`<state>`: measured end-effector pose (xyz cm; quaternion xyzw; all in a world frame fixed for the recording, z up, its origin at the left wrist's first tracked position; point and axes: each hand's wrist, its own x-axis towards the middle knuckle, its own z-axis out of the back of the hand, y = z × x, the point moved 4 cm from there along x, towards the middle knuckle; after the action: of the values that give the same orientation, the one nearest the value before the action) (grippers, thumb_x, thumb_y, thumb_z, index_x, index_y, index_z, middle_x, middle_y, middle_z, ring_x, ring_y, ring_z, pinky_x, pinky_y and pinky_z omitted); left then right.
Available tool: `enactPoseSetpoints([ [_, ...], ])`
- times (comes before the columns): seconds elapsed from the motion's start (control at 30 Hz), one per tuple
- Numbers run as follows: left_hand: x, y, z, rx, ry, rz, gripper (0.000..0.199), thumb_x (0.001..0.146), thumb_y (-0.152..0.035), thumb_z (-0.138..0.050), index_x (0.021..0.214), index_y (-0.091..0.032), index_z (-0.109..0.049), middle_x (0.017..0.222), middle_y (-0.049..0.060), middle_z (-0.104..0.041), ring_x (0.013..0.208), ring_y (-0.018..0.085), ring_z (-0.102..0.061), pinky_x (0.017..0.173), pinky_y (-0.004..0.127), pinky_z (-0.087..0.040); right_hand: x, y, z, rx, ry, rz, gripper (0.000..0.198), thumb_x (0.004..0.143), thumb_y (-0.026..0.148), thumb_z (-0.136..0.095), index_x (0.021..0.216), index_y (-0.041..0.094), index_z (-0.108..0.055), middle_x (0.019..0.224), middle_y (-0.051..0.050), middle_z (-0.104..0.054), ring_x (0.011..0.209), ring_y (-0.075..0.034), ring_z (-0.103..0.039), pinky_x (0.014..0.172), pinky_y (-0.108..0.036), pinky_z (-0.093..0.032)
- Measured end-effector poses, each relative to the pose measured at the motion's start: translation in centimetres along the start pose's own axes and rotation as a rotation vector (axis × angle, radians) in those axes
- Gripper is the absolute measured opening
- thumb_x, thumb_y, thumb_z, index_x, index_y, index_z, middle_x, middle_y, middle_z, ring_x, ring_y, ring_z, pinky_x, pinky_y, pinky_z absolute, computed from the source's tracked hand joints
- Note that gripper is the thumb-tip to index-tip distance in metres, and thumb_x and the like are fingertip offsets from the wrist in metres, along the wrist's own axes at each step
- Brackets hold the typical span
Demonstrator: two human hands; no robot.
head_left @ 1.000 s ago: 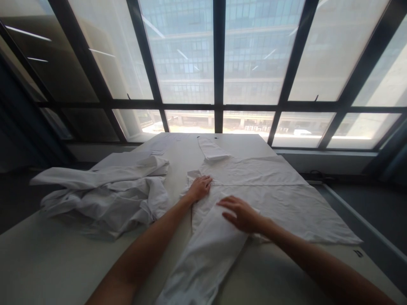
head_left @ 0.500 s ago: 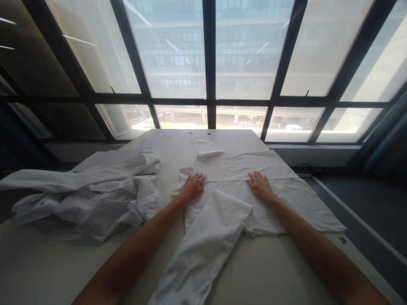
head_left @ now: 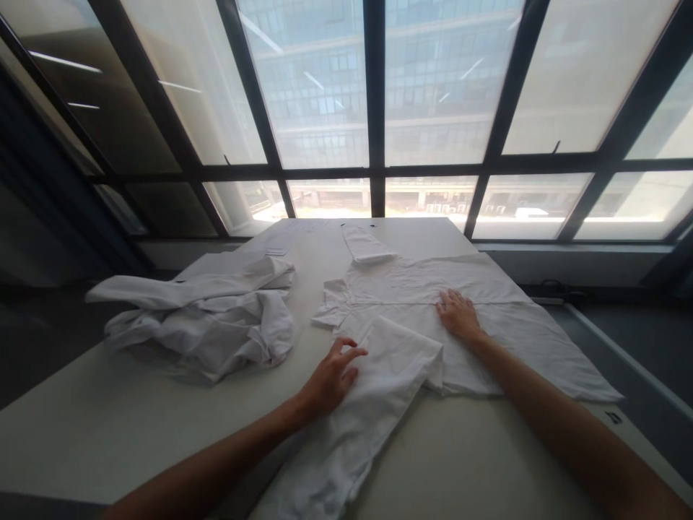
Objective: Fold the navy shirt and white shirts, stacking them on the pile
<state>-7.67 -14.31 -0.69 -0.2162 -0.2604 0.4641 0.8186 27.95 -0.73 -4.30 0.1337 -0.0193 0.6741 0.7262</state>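
A white long-sleeved shirt [head_left: 487, 339] lies spread on the white table [head_left: 427, 448], its collar end to the left. One sleeve [head_left: 346, 433] stretches toward me and the other is folded at the far side. My right hand [head_left: 458, 313] rests flat on the shirt body, fingers extended, close to the lengthwise seam. Over the near sleeve, by the shoulder, is my left hand [head_left: 333, 375] with its fingers apart and slightly curled, holding nothing. Whether its fingertips touch the cloth I cannot tell.
A crumpled heap of white cloth [head_left: 200, 318] lies on the table's left side. Sheets of paper [head_left: 286, 235] lie toward the far left end. Large windows [head_left: 325, 87] with dark frames rise behind the table. A dark curtain [head_left: 59, 166] hangs at left.
My left hand has lifted off the collar area and come nearer to me, over the near sleeve. My right hand stays on the shirt. The view has turned slightly left.
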Motion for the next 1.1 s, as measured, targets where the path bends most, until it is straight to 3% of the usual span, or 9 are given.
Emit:
enactPoseSetpoints([
  [0.13, 0.6, 0.7, 0.5, -0.11, 0.045, 0.023, 0.027, 0.085, -0.019, -0.062, 0.11, -0.023, -0.073, 0.116, 0.006, -0.061, 0.071, 0.012, -0.059, 0.077, 0.028, -0.053, -0.5, 0.7, 0.3, 0.109, -0.057, 0.09, 0.051, 0.098, 0.025, -0.041, 0.145, 0.009, -0.053, 0.154, -0.02, -0.047, 0.144, -0.027, -0.039, 0.119, -0.045, -0.027],
  [0.3, 1.2, 1.7, 0.1, -0.164, 0.01, 0.002, 0.022, 0.085, -0.02, -0.06, 0.101, -0.02, -0.074, 0.114, 0.007, -0.064, 0.066, 0.01, -0.055, 0.07, 0.025, -0.05, -2.2, 4.5, 0.9, 0.307, 0.076, 0.37, 0.046, 0.095, 0.022, -0.046, 0.137, 0.018, -0.063, 0.151, -0.014, -0.052, 0.143, -0.026, -0.043, 0.12, -0.051, -0.028],
  [0.4, 1.3, 2.0, 0.1, -0.252, -0.021, 0.02, 0.021, 0.081, -0.019, -0.062, 0.097, -0.019, -0.075, 0.112, 0.007, -0.064, 0.063, 0.008, -0.052, 0.064, 0.023, -0.048, -4.5, 7.4, 4.1, 0.492, -0.073, 0.393, 0.041, 0.094, 0.02, -0.045, 0.128, 0.018, -0.068, 0.138, -0.015, -0.063, 0.133, -0.026, -0.054, 0.115, -0.047, -0.037],
  [0.43, 1.3, 2.1, 0.2, -0.287, -0.031, 0.033, 0.02, 0.08, -0.02, -0.062, 0.096, -0.018, -0.075, 0.111, 0.007, -0.064, 0.063, 0.008, -0.052, 0.062, 0.022, -0.046, -5.9, 8.7, 5.6, 0.55, -0.137, 0.466, 0.038, 0.095, 0.024, -0.048, 0.127, 0.019, -0.068, 0.134, -0.015, -0.065, 0.13, -0.026, -0.056, 0.114, -0.046, -0.039],
  [0.5, 1.4, 2.0, 0.4, -0.35, -0.038, 0.055, 0.02, 0.079, -0.021, -0.063, 0.095, -0.017, -0.074, 0.109, 0.007, -0.064, 0.063, 0.008, -0.053, 0.06, 0.022, -0.045, -9.9, 12.2, 8.2, 0.595, -0.102, 0.746, 0.035, 0.096, 0.032, -0.055, 0.128, 0.021, -0.066, 0.134, -0.013, -0.065, 0.13, -0.025, -0.054, 0.114, -0.046, -0.038],
  [0.6, 1.5, 1.8, 0.6, -0.393, -0.04, 0.073, 0.019, 0.08, -0.025, -0.064, 0.095, -0.016, -0.073, 0.107, 0.007, -0.065, 0.065, 0.009, -0.056, 0.061, 0.022, -0.047, -17.0, 16.8, 10.4, 0.491, 0.094, 1.203, 0.056, 0.088, 0.048, -0.069, 0.138, 0.025, -0.058, 0.146, -0.012, -0.056, 0.143, -0.03, -0.04, 0.123, -0.057, -0.015],
  [0.7, 1.5, 1.7, 0.7, -0.391, -0.037, 0.079, 0.018, 0.08, -0.025, -0.063, 0.093, -0.016, -0.073, 0.106, 0.007, -0.065, 0.067, 0.01, -0.057, 0.061, 0.022, -0.047, -21.7, 18.9, 10.2, 0.413, 0.234, 1.395, 0.064, 0.087, 0.045, -0.07, 0.145, 0.026, -0.05, 0.154, -0.011, -0.048, 0.146, -0.028, -0.035, 0.124, -0.054, -0.012],
  [0.97, 1.5, 1.9, 0.8, -0.364, -0.053, 0.163, 0.025, 0.087, -0.032, -0.056, 0.098, -0.017, -0.072, 0.098, 0.006, -0.07, 0.067, 0.013, -0.058, 0.061, 0.024, -0.046, -21.5, 19.4, 7.4, 0.453, 0.192, 1.299, 0.028, 0.096, 0.017, -0.053, 0.121, 0.021, -0.064, 0.131, -0.012, -0.067, 0.124, -0.024, -0.057, 0.108, -0.042, -0.041],
  [1.1, 1.7, 2.2, 1.2, -0.429, -0.035, 0.268, 0.031, 0.091, -0.036, -0.048, 0.102, -0.017, -0.07, 0.096, 0.005, -0.073, 0.068, 0.015, -0.062, 0.06, 0.025, -0.048, -19.8, 18.9, 8.0, 0.76, 0.171, 1.048, 0.026, 0.093, 0.012, -0.053, 0.111, 0.021, -0.069, 0.11, -0.009, -0.074, 0.103, -0.02, -0.067, 0.093, -0.033, -0.05],
])
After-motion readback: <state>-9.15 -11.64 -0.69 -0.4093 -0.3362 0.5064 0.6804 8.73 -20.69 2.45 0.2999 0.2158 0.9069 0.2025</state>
